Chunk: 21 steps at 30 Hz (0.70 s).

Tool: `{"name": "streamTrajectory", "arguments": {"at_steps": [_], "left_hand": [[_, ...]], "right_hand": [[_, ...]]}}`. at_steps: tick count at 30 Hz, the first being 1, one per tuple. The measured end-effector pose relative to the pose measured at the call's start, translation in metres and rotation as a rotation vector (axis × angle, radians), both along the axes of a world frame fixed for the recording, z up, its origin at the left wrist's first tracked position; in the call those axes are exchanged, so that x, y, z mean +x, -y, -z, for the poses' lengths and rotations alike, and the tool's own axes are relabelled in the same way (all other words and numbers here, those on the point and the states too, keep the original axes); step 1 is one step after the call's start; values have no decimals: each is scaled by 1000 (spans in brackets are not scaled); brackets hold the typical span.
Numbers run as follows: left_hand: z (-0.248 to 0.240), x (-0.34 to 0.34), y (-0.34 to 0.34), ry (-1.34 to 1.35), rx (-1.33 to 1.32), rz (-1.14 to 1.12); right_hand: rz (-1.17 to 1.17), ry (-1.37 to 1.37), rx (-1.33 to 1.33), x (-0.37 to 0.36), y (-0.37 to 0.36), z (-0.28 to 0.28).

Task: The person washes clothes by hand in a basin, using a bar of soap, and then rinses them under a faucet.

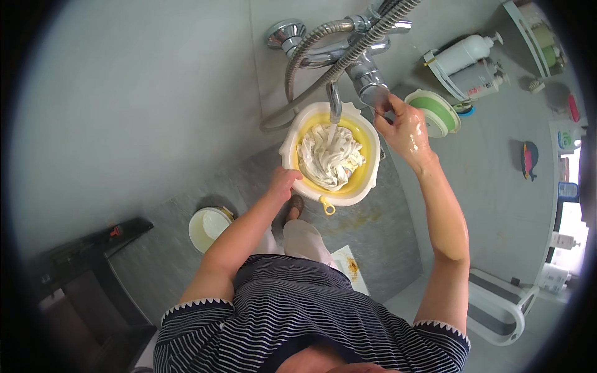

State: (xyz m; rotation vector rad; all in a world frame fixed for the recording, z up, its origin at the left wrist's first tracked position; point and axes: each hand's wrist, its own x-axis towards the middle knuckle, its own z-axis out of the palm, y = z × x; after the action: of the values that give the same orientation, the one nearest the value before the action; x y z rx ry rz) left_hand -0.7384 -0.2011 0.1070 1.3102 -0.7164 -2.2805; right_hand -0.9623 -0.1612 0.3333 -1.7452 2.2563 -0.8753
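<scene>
A white and yellow basin (367, 186) hangs below the wall tap, with a bundle of wet white cloth (326, 158) inside it. Water runs from the curved chrome spout (335, 102) onto the cloth. My left hand (286, 182) grips the basin's left rim, thumb near the yellow inside. Wet and shiny, my right hand (405, 127) is at the tap handle (375, 96), its fingers closed around the end. A yellow ring tab (328, 206) sticks out from the basin's near edge.
A shower hose (317, 81) loops left of the tap. On the right wall are a rack with pump bottles (465, 55), a green and white basin (441, 112) and a folding seat (497, 311). A white bucket (210, 228) stands on the grey floor at left.
</scene>
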Motion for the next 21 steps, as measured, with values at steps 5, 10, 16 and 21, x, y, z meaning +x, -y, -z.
{"name": "streamTrajectory", "arguments": {"at_steps": [5,10,16,21], "left_hand": [[-1,-2,-7,146,-2,-81],[-9,-16,-21,194,37,-164],[0,-3,-26,125,48,-154],[1,-11,-26,136,22,-27]], "right_hand": [[56,456,-30,-3,-12,18],[69,779,166,-21,-21,137],[-64,-6,608,39,17,175],[-45,-55,707,6,18,230]]}}
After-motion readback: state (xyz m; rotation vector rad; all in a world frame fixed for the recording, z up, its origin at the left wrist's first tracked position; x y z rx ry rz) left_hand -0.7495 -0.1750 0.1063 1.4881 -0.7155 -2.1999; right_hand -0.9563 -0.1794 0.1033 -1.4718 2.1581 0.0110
